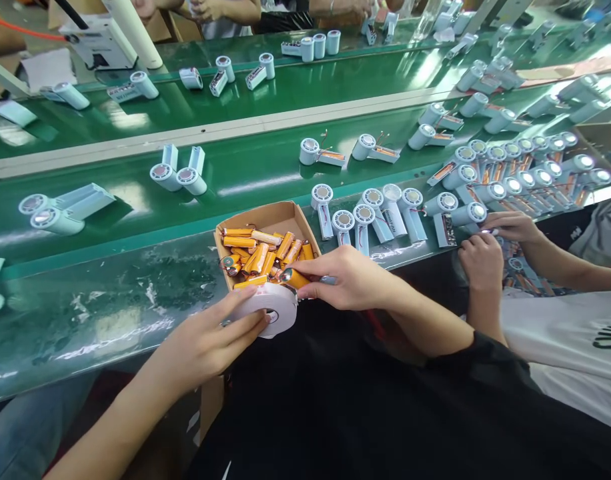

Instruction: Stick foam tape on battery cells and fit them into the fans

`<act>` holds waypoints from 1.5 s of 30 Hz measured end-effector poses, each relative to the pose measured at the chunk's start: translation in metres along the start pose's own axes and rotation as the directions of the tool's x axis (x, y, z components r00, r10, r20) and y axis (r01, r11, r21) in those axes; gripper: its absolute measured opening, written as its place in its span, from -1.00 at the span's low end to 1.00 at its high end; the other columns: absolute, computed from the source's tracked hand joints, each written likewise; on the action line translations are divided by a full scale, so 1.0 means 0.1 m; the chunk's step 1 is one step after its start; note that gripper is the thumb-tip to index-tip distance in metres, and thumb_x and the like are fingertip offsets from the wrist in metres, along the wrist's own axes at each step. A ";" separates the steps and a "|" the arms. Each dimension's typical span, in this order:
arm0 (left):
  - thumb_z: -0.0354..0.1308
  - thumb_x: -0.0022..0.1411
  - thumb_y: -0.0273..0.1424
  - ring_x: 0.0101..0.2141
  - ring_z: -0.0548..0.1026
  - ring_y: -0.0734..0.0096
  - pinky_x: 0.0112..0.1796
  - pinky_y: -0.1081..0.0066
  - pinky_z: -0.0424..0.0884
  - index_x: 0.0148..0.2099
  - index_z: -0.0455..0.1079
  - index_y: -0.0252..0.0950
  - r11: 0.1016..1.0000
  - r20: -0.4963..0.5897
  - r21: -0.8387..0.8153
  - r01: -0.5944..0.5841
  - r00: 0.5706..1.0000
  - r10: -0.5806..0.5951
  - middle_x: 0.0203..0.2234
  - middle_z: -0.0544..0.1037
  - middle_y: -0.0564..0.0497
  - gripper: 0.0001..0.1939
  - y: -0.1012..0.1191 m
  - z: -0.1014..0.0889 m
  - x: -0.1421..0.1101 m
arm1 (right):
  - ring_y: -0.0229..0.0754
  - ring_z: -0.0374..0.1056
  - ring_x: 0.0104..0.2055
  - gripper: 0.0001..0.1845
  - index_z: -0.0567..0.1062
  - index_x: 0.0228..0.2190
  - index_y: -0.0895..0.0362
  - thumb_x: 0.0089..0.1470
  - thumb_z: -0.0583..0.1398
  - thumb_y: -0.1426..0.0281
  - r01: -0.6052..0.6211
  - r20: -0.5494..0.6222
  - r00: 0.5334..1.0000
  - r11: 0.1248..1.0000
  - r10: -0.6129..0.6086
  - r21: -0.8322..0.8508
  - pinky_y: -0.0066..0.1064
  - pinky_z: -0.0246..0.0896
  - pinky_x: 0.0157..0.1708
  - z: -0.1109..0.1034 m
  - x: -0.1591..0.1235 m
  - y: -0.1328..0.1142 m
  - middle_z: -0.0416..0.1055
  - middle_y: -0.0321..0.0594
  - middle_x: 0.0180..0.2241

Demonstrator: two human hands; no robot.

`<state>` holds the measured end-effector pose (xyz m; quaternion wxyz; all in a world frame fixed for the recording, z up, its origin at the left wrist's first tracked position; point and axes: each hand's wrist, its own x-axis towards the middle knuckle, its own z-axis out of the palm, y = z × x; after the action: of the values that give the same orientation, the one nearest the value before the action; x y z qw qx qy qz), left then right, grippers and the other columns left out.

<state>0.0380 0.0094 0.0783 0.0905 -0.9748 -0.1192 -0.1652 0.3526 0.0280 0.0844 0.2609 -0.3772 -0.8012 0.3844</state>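
Left grip [210, 341] on white tape roll [285, 311]

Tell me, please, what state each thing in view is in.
Left hand: gripping the roll
White roll: wound, held
Right hand: pinching one cell
Orange cell: held
Cardboard box: open, holding more cells
Pale-blue unit, mid-belt: handle open
Green belt: moving or stopped, cannot tell

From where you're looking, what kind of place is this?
Probably a factory. There's a long green belt with many matching blue gadgets, a box full of orange batteries, and other people's hands working nearby.
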 end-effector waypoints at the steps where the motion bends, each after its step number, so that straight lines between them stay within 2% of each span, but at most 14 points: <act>1: 0.09 0.42 -0.69 0.43 0.30 -0.04 0.39 0.08 0.40 0.04 0.62 -0.33 1.000 0.012 0.001 -0.012 1.000 0.012 -0.02 0.71 0.00 -0.66 0.00 -0.02 0.02 | -0.18 0.49 -0.33 -0.80 0.72 -0.13 0.14 0.28 0.37 0.31 0.038 0.064 0.997 0.994 -0.031 -0.099 -0.41 0.25 -0.28 -0.03 0.04 -0.04 0.66 -0.18 -0.34; 5: 0.05 0.37 -0.72 0.39 0.38 0.07 0.42 0.13 0.35 -0.01 0.66 -0.31 0.999 0.097 -0.020 -0.043 0.994 0.045 -0.09 0.72 0.00 -0.60 -0.01 -0.06 0.11 | -0.18 0.40 -0.37 -0.91 0.71 -0.27 0.16 0.24 0.38 0.39 0.133 0.287 0.957 0.932 -0.032 -0.337 -0.37 0.11 -0.35 -0.14 0.24 -0.21 0.60 -0.19 -0.40; 10: 0.11 0.33 -0.66 0.36 0.43 0.08 0.43 0.16 0.34 -0.10 0.69 -0.25 0.991 0.232 -0.070 -0.113 0.964 0.127 -0.17 0.71 -0.05 -0.65 -0.12 -0.13 0.22 | -0.26 0.24 -0.45 -0.87 0.62 -0.44 0.15 0.14 0.41 0.46 0.085 0.453 0.890 0.955 0.056 -0.285 -0.37 0.04 -0.36 -0.23 0.43 -0.19 0.43 -0.35 -0.54; 13: 0.13 0.31 -0.67 0.35 0.43 0.00 0.37 0.12 0.43 -0.01 0.68 -0.24 0.997 0.243 -0.019 -0.081 0.967 0.083 -0.06 0.70 -0.03 -0.61 -0.21 -0.21 0.24 | -0.25 0.30 -0.43 -0.75 0.54 -0.52 0.15 0.16 0.39 0.38 -0.113 0.224 0.969 0.994 0.106 0.016 -0.38 0.14 -0.32 -0.03 0.39 0.00 0.38 -0.38 -0.56; 15: 0.10 0.32 -0.70 0.35 0.42 -0.03 0.29 0.12 0.52 0.08 0.65 -0.23 0.999 0.199 0.030 -0.020 0.980 0.014 0.04 0.67 0.00 -0.55 -0.20 -0.21 0.21 | -0.18 0.42 -0.34 -0.72 0.59 -0.44 0.14 0.14 0.41 0.19 -0.183 -0.022 0.977 0.881 0.213 0.436 -0.36 0.30 -0.27 0.26 0.29 0.13 0.48 -0.33 -0.49; 19: 0.12 0.33 -0.72 0.37 0.38 -0.08 0.19 0.11 0.60 0.11 0.64 -0.21 0.989 0.075 0.003 0.148 0.986 -0.148 0.02 0.69 -0.01 -0.53 0.04 0.02 0.12 | -0.10 0.57 -0.22 -0.47 0.68 -0.17 0.07 -0.08 0.52 0.00 0.091 -0.335 0.751 0.413 0.569 0.906 -0.31 0.52 -0.22 0.81 0.14 0.26 0.66 -0.23 -0.26; 22: 0.12 0.33 -0.71 0.36 0.39 -0.06 0.16 0.12 0.61 0.11 0.64 -0.23 0.969 0.047 -0.087 0.229 0.973 -0.226 -0.02 0.71 -0.04 -0.53 0.22 0.29 0.07 | -0.11 0.62 -0.17 -0.48 0.68 -0.16 0.02 -0.11 0.55 0.03 0.254 -0.432 0.589 0.351 0.683 0.901 -0.33 0.61 -0.18 0.85 0.14 0.31 0.69 -0.19 -0.14; 25: 0.14 0.35 -0.67 0.39 0.33 -0.15 0.26 -0.04 0.52 0.20 0.60 -0.25 0.924 0.025 -0.132 0.359 0.933 -0.359 0.01 0.71 -0.09 -0.53 0.14 0.53 0.10 | -0.14 0.64 -0.22 -0.48 0.68 -0.21 0.03 -0.17 0.58 0.04 0.290 -0.491 0.561 0.398 0.667 0.871 -0.37 0.64 -0.20 0.59 0.20 0.41 0.70 -0.21 -0.18; 28: 0.26 0.37 -0.49 0.42 0.27 -0.22 0.32 -0.19 0.42 0.30 0.53 -0.25 0.850 0.079 -0.247 0.466 0.883 -0.462 0.14 0.65 -0.14 -0.53 -0.16 0.65 0.19 | -0.20 0.63 -0.30 -0.45 0.69 -0.25 0.03 -0.25 0.61 0.03 0.283 -0.528 0.586 0.456 0.615 0.844 -0.46 0.61 -0.29 0.36 0.25 0.47 0.70 -0.25 -0.25; 33: 0.34 0.35 -0.10 0.36 0.40 -0.07 0.35 -0.06 0.39 0.25 0.55 -0.19 0.610 0.188 -0.571 0.550 0.810 -0.555 0.22 0.61 -0.13 -0.49 -0.68 0.58 0.01 | -0.13 0.65 -0.31 -0.42 0.69 -0.15 0.02 -0.21 0.62 0.09 0.175 -0.520 0.629 0.547 0.578 0.818 -0.38 0.61 -0.29 0.27 0.12 0.54 0.71 -0.23 -0.30; 35: 0.20 0.44 -0.04 0.23 0.54 0.03 0.29 0.04 0.45 0.17 0.60 -0.19 0.526 0.175 -0.511 0.680 0.682 -0.710 0.15 0.65 -0.13 -0.55 -0.89 0.55 -0.13 | -0.09 0.66 -0.33 -0.33 0.65 -0.01 -0.02 -0.18 0.62 0.16 0.115 -0.501 0.633 0.569 0.590 0.814 -0.34 0.60 -0.32 0.28 0.02 0.61 0.70 -0.26 -0.35; 37: 0.04 0.51 -0.07 0.11 0.61 0.10 0.19 0.15 0.51 0.13 0.61 -0.21 0.430 0.194 -0.289 0.855 0.492 -0.849 0.11 0.68 -0.14 -0.54 -1.20 0.56 -0.19 | -0.08 0.65 -0.37 -0.29 0.62 0.04 -0.06 -0.17 0.62 0.20 0.073 -0.488 0.630 0.580 0.604 0.811 -0.33 0.58 -0.37 0.29 -0.04 0.68 0.68 -0.29 -0.39; 39: -0.04 0.53 -0.13 0.13 0.58 0.08 0.18 0.16 0.49 0.18 0.58 -0.24 0.355 0.202 -0.060 0.933 0.360 -0.911 0.15 0.65 -0.16 -0.52 -1.60 0.62 -0.09 | -0.07 0.64 -0.40 -0.33 0.63 -0.02 -0.04 -0.19 0.62 0.19 0.054 -0.480 0.635 0.585 0.605 0.809 -0.33 0.57 -0.40 0.30 0.00 0.72 0.68 -0.28 -0.41; 45: 0.16 0.37 -0.04 0.33 0.35 -0.38 0.27 -0.19 0.21 0.26 0.55 -0.34 0.396 0.310 0.173 0.902 0.332 -0.891 0.21 0.57 -0.41 -0.39 -2.83 1.07 0.70 | -0.02 0.66 -0.37 -0.39 0.63 -0.09 0.00 -0.18 0.61 0.14 0.077 -0.513 0.681 0.645 0.523 0.760 -0.21 0.62 -0.31 0.21 0.42 0.70 0.69 -0.24 -0.39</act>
<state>0.0602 0.3170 0.0418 -0.0528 -0.7609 -0.6466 -0.0111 0.3418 0.0824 0.0208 0.6151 -0.4600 -0.3588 0.5304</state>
